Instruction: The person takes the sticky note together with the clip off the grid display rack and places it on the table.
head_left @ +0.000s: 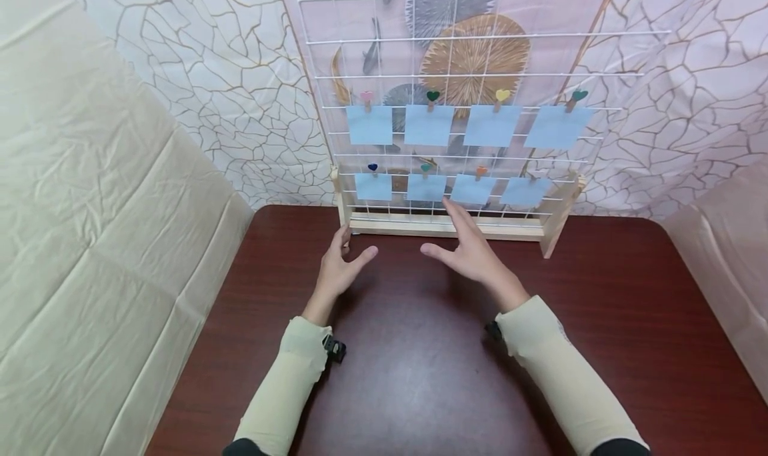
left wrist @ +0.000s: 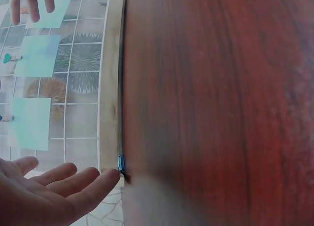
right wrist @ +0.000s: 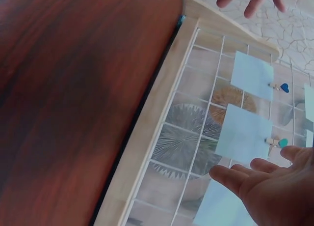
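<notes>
A white wire grid rack (head_left: 477, 75) on a wooden stand (head_left: 420, 226) holds two rows of light blue cards. Small heart-topped clothespins grip the upper row, such as the one with a yellow heart (head_left: 503, 97). In the lower row, the rightmost card (head_left: 526, 191) shows no clothespin. My left hand (head_left: 339, 266), thumb spread and holding nothing, is near the stand's left foot. My right hand (head_left: 471, 246) is also empty, fingers extended before the rack's middle. Its fingertips overlap the lower cards (head_left: 426, 188) in the head view. The right wrist view shows the teal-heart clothespin (right wrist: 277, 143) just beyond those fingers.
The rack stands at the back of a dark red-brown wooden table (head_left: 390, 376). Behind it hangs a patterned cloth (head_left: 240, 76) with gold crack lines. Cream cloth (head_left: 90, 229) walls the left side, and similar cloth (head_left: 726, 243) the right. A small blue item (left wrist: 121, 164) lies at the stand's base.
</notes>
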`<move>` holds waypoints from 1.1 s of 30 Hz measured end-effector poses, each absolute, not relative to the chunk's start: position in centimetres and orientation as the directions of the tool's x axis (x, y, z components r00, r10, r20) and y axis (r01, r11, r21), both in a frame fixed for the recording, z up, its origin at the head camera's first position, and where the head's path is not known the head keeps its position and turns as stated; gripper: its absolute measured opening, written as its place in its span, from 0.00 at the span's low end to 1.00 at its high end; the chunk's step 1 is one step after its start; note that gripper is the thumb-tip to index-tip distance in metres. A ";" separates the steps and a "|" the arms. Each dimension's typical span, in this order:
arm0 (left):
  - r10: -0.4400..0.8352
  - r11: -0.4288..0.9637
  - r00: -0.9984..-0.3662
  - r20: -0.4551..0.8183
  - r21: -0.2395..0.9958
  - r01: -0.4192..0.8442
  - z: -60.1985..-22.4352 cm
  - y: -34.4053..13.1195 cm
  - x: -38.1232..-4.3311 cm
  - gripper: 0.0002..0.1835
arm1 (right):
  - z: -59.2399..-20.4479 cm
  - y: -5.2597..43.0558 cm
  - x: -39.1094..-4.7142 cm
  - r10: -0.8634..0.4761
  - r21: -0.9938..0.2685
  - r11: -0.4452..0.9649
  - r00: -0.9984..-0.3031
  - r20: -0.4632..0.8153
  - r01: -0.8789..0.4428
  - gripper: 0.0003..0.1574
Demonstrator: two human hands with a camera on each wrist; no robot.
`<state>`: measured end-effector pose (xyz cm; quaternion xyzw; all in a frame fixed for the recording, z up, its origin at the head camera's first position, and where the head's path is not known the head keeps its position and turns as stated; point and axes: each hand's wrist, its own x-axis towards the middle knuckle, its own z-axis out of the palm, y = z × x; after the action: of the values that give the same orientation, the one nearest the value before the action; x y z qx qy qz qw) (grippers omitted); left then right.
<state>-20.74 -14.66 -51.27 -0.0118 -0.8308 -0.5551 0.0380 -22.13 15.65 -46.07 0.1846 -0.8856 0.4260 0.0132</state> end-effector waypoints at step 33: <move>-0.165 0.098 -0.982 0.095 0.992 0.079 -49.0 -13.4 -23.6 0.36 | -41.7 10.7 -25.2 -0.376 -0.785 0.521 -0.916 0.140 -0.334 0.67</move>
<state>-23.56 -13.42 -49.01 0.0292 -0.7354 -0.6709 0.0909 -25.16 10.74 -41.70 0.2036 -0.8719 0.4447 -0.0235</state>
